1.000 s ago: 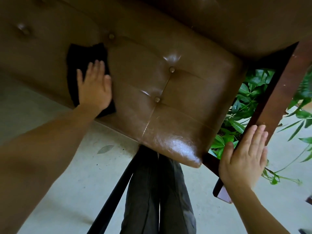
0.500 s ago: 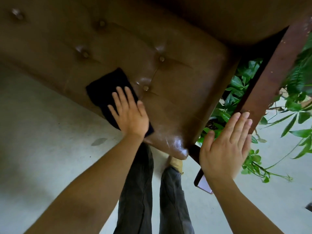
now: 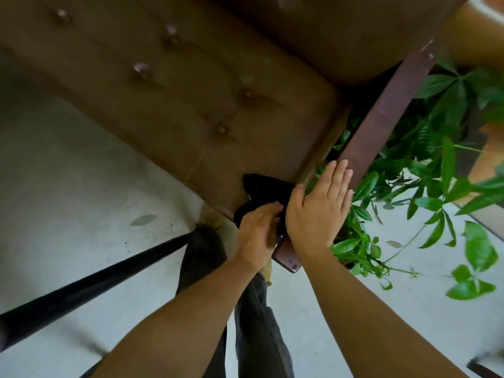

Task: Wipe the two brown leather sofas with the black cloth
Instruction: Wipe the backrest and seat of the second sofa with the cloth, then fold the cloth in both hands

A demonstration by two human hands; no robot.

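No text, label, brand mark, number or sign legible anywhere in view. Nothing printed to be made out on the brown leather sofa [image 3: 191, 91], the black cloth [image 3: 266, 186] or the wooden armrest [image 3: 381, 113].
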